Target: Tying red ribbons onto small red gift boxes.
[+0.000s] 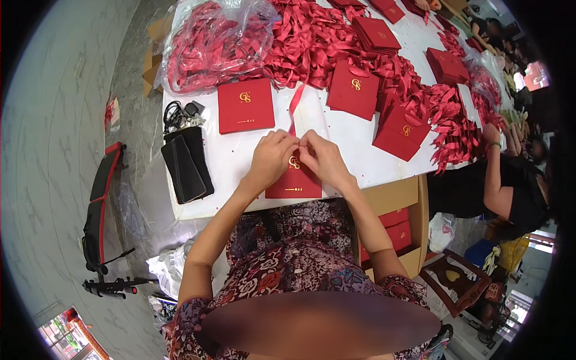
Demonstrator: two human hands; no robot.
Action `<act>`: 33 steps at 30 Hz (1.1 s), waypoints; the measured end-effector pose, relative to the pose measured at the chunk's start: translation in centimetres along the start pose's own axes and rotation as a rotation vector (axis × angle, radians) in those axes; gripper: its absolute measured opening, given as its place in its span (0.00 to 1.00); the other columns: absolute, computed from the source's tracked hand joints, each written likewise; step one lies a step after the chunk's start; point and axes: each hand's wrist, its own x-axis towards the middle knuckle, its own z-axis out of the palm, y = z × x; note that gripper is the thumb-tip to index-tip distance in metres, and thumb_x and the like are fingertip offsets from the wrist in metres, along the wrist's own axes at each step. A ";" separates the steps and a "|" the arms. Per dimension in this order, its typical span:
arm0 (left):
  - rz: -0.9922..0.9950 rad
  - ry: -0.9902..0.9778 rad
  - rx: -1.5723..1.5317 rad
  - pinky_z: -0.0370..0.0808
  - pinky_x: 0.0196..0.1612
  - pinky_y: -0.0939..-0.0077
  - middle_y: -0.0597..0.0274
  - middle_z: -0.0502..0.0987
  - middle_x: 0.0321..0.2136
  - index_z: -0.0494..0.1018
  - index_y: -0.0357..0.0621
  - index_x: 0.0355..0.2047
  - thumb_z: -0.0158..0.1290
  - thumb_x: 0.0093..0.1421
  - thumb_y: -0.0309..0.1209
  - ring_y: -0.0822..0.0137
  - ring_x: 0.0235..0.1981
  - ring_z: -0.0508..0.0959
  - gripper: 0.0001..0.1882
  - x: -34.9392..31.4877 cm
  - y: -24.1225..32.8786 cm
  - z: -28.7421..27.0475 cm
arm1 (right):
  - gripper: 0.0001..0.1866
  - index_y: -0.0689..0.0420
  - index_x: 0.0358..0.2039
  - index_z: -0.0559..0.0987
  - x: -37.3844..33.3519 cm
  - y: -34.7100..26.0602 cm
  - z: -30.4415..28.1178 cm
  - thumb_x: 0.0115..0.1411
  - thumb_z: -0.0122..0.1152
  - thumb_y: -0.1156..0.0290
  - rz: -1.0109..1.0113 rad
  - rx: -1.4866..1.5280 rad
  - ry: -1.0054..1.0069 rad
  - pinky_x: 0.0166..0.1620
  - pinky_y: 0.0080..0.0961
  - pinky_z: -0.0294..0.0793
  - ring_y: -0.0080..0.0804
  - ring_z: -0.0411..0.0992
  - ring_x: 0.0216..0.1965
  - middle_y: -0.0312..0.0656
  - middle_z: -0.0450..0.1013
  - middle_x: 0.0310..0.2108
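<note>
A red paper gift bag (294, 185) with gold print lies flat at the table's near edge, right in front of me. Over its upper edge, my left hand (273, 155) and my right hand (324, 157) meet with fingertips pinched together. From between them a red ribbon (294, 109) runs away across the white tabletop. Both hands appear closed on this ribbon at the bag's top; the exact spot where they grip it is covered by the fingers. Just beyond my left hand lies another red gift bag (246, 107), flat and untouched.
Loose red ribbons (306, 42) pile up at the back, partly inside a clear plastic bag (219, 51). Finished-looking red bags (353, 91) lie to the right. A black phone case (185, 168) and cables (174, 116) sit at left. An open carton (390, 195) stands below the edge; a co-worker's arm (493, 171) is at right.
</note>
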 end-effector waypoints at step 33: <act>-0.133 -0.053 0.069 0.63 0.47 0.63 0.62 0.77 0.36 0.75 0.47 0.40 0.67 0.46 0.28 0.59 0.40 0.74 0.20 -2.0 -0.3 2.4 | 0.08 0.60 0.34 0.77 -2.3 3.3 1.5 0.56 0.65 0.73 0.223 0.002 0.131 0.35 0.33 0.75 0.41 0.77 0.29 0.46 0.77 0.27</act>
